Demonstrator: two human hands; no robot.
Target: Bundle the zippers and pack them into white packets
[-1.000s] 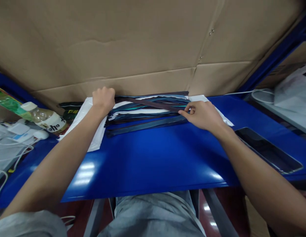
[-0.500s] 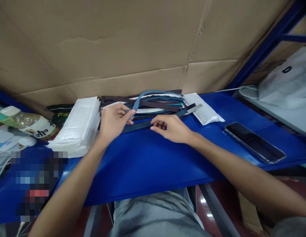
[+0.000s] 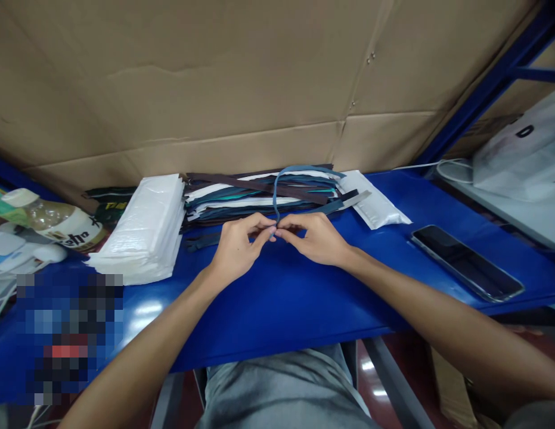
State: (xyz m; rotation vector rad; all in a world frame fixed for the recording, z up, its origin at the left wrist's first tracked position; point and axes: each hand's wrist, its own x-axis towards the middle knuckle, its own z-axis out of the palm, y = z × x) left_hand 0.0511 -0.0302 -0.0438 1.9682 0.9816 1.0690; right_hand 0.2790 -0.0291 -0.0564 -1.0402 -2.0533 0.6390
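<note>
A blue-grey strip (image 3: 276,187) curves up from my fingertips and over a pile of dark, white and blue strips (image 3: 232,193) at the back of the blue table. My left hand (image 3: 241,245) pinches the end of this strip. Touching it fingertip to fingertip, my right hand (image 3: 313,237) is pinched on the same end. Behind my hands, another dark strip (image 3: 203,241) lies on the table, partly hidden by my left hand. A strip with a pale grey end (image 3: 355,199) reaches over a white packet (image 3: 378,205) at the right.
Stacked white padded packets (image 3: 140,229) stand left of the pile. Farther left are a bottle (image 3: 62,223) and white devices with cables. A phone (image 3: 467,262) lies on the blue table (image 3: 277,310) at the right. Cardboard (image 3: 214,77) rises behind.
My left hand has moved right with the strip and now meets my right hand. My right hand has closed on the strip's end. The strip's loop has shifted right.
</note>
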